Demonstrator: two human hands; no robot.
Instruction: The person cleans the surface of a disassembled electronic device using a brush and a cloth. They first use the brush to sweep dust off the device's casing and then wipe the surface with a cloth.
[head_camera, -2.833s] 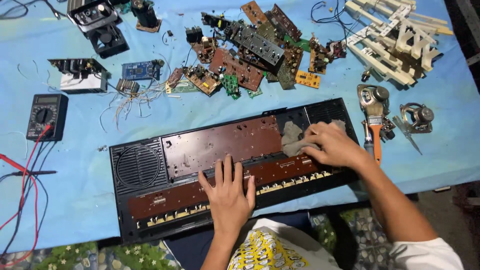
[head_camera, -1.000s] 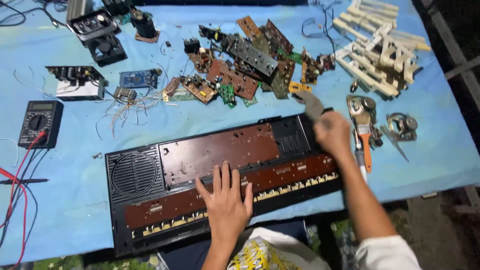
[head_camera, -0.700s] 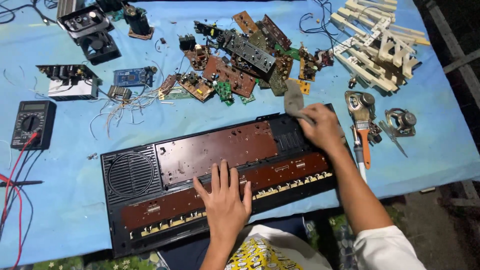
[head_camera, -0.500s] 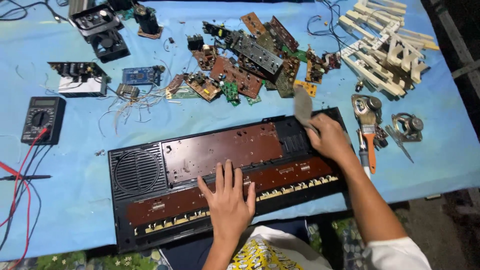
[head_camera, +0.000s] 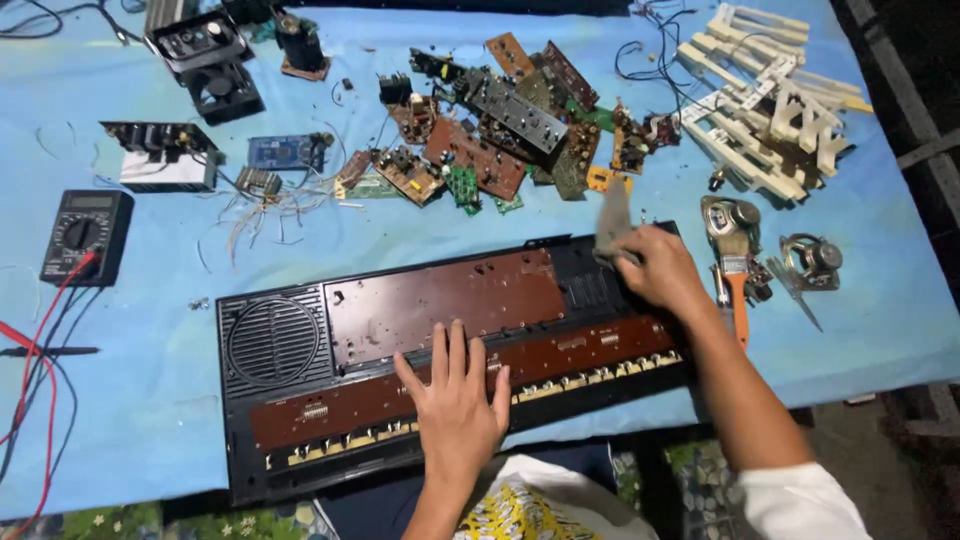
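Brown-and-black opened keyboard chassis (head_camera: 450, 360): left hand (head_camera: 455, 405) flat, grip released; right hand (head_camera: 660, 270) clenching grey cloth (head_camera: 612, 215) at its far-right corner; wiping unfinished.

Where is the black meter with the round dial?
In the head view, the black rectangular multimeter lies on the blue table cover at the far left, with red and black leads below it, left of the opened black keyboard casing.

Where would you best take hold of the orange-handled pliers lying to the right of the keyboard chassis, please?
Probably by the orange handle, coming from above on its right side. The pliers lie flat, handle pointing toward the person, and that end looks bare. The metal head sits among small parts near the round motor, and the right hand and forearm crowd the left side.
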